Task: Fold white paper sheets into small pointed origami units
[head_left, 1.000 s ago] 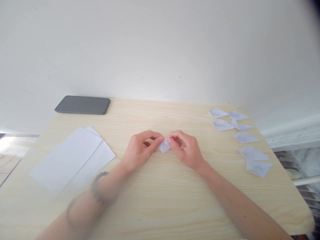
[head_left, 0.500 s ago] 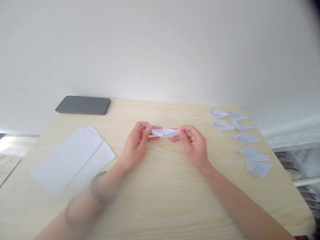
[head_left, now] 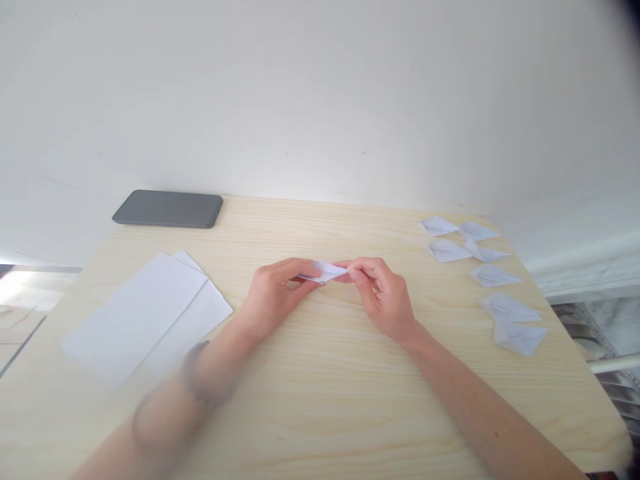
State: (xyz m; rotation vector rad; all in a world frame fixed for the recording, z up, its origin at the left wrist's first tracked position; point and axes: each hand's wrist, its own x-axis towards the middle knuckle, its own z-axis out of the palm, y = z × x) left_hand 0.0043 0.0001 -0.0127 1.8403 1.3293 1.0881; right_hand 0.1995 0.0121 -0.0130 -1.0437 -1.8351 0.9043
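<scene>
A small folded piece of white paper [head_left: 324, 271] is held between both my hands just above the middle of the light wooden table [head_left: 320, 407]. My left hand [head_left: 275, 295] pinches its left end with thumb and fingers closed. My right hand [head_left: 384, 293] pinches its right end the same way. The paper lies roughly flat and stretched sideways between the fingertips. A dark bead bracelet sits blurred on my left wrist.
Two white paper sheets [head_left: 145, 317] lie overlapped at the left. A dark grey phone [head_left: 167, 209] rests at the far left edge by the white wall. Several folded white paper pieces [head_left: 483, 275] are scattered along the table's right side.
The paper went from a small pinched triangle to a shape pulled out sideways. Both hands rose a little, then sank back slightly and drew closer together.
</scene>
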